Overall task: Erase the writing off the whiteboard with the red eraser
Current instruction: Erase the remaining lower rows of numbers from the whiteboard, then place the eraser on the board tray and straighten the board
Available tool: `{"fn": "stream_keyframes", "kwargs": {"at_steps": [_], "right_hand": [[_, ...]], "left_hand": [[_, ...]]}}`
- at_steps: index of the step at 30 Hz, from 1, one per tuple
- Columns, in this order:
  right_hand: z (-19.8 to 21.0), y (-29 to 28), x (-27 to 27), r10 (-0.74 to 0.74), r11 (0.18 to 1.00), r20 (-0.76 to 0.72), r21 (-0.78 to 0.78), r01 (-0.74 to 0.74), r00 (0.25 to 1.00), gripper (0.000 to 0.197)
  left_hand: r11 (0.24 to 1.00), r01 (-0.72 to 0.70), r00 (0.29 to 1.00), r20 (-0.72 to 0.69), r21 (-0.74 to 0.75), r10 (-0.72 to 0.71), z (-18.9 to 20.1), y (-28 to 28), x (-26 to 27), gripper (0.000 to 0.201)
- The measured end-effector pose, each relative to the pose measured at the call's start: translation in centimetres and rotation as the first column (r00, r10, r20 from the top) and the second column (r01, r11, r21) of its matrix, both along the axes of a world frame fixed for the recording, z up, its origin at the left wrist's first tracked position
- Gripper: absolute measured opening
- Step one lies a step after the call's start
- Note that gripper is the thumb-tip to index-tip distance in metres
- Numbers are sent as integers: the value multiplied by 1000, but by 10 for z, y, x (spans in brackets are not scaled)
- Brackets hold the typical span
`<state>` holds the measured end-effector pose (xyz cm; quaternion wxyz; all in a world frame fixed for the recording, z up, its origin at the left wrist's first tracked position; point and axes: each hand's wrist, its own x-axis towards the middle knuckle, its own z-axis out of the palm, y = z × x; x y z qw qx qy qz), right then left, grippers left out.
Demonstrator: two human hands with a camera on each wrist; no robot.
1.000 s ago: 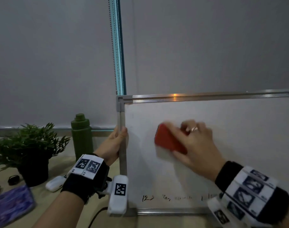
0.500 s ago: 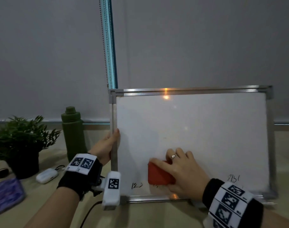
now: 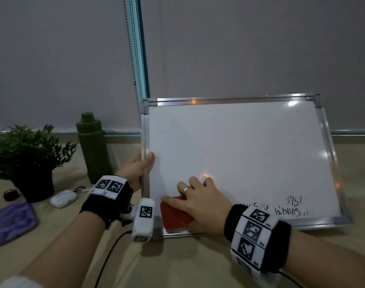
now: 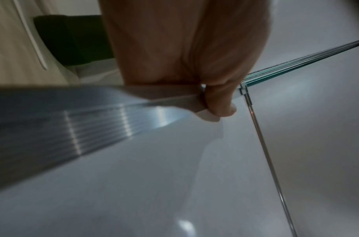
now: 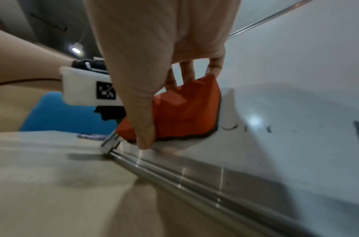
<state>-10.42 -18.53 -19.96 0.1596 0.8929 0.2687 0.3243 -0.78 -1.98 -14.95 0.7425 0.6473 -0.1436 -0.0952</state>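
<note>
A silver-framed whiteboard (image 3: 250, 146) leans back on the table. My right hand (image 3: 198, 201) grips the red eraser (image 3: 174, 215) and presses it flat on the board's bottom left corner. In the right wrist view the red eraser (image 5: 184, 112) is held between thumb and fingers, just above the bottom frame (image 5: 205, 179). Black writing (image 3: 291, 208) stays along the lower right of the board. My left hand (image 3: 139, 168) holds the board's left frame edge, thumb on the front. The left wrist view shows that thumb (image 4: 221, 102) curled over the frame (image 4: 93, 115).
On the table to the left stand a green bottle (image 3: 93, 148) and a potted plant (image 3: 30, 161). A white case (image 3: 63, 198) and a purple pouch (image 3: 10, 222) lie near them. A black cable (image 3: 107, 258) runs across the table in front.
The right hand slid the eraser from the board's middle down to the bottom row, then left into the bottom left corner, wiping the writing there. The left hand kept its hold.
</note>
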Motion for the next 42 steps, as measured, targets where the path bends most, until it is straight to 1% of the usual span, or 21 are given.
{"fn": "stream_keyframes", "kwargs": {"at_steps": [1, 3, 4, 6, 9, 11, 14, 16, 18, 20, 22, 24, 27, 30, 32, 34, 35, 37, 38, 40, 42], "right_hand": [[-1, -3, 0, 27, 999, -9, -46, -28, 1000, 75], [3, -20, -4, 37, 994, -30, -101, -40, 999, 64], [9, -33, -7, 20, 993, -46, -111, -25, 999, 60], [15, -61, -14, -18, 994, -70, -112, 11, 997, 61], [15, -77, -21, -81, 988, -24, -131, 78, 996, 61], [14, -62, -19, -59, 991, -14, -120, 57, 998, 61], [6, -14, -6, -19, 994, -4, -111, 19, 1000, 61], [1, 10, 2, -44, 993, -28, -108, 41, 999, 69], [1, 10, 0, -60, 995, -44, -81, 56, 997, 69], [3, -11, -9, -62, 995, -66, -79, 56, 996, 70], [9, -45, -20, -100, 990, -97, -113, 89, 990, 73], [18, -84, -32, -166, 971, -117, -190, 142, 979, 77], [35, -139, -51, -288, 921, -153, -315, 230, 945, 87], [40, -163, -60, -360, 883, -174, -379, 275, 916, 90], [38, -158, -55, -358, 887, -186, -373, 271, 915, 92], [35, -142, -46, -314, 906, -179, -348, 239, 932, 92], [32, -131, -41, -261, 921, -155, -336, 198, 953, 89], [26, -103, -29, -135, 947, -98, -305, 99, 986, 73], [23, -87, -23, -90, 957, -92, -282, 60, 992, 66], [18, -58, -14, -70, 961, -108, -276, 37, 992, 63], [19, -44, -11, -74, 961, -96, -271, 46, 993, 63]], "left_hand": [[1000, 12, 1000, 6, 11, -12, 0, 1, 1, 23], [999, 42, 999, 11, 35, -42, 2, 4, 1, 25], [998, 49, 999, 15, 40, -50, 3, 5, 0, 26], [998, 57, 998, 25, 37, -58, 4, 5, 1, 30], [999, 47, 999, 16, -4, -47, 4, 2, -1, 28], [999, 39, 999, 12, -30, -39, 3, -1, -1, 29], [998, 68, 996, 58, -12, -67, 3, -6, -4, 29], [998, 68, 995, 79, 1, -68, 2, -4, -4, 26], [996, 85, 993, 82, 9, -86, 3, 0, -3, 22], [994, 108, 991, 77, -5, -107, 4, 2, -2, 20], [994, 110, 992, 67, -18, -108, 5, 2, -2, 21], [993, 114, 991, 67, -19, -113, 7, 1, -4, 20], [990, 138, 989, 58, -13, -137, 7, 0, -3, 21], [992, 129, 990, 51, -13, -128, 7, -2, -3, 21], [994, 113, 992, 58, -14, -112, 6, -5, -3, 21], [996, 92, 994, 61, -18, -90, 5, -7, -4, 21], [997, 82, 995, 61, -14, -81, 5, -8, -4, 22], [998, 68, 996, 63, -7, -67, 4, -10, -5, 24], [998, 65, 996, 68, -15, -63, 5, -10, -6, 25], [997, 74, 994, 84, -29, -72, 4, -10, -7, 26], [994, 96, 991, 100, -42, -92, 5, -9, -8, 26]]}}
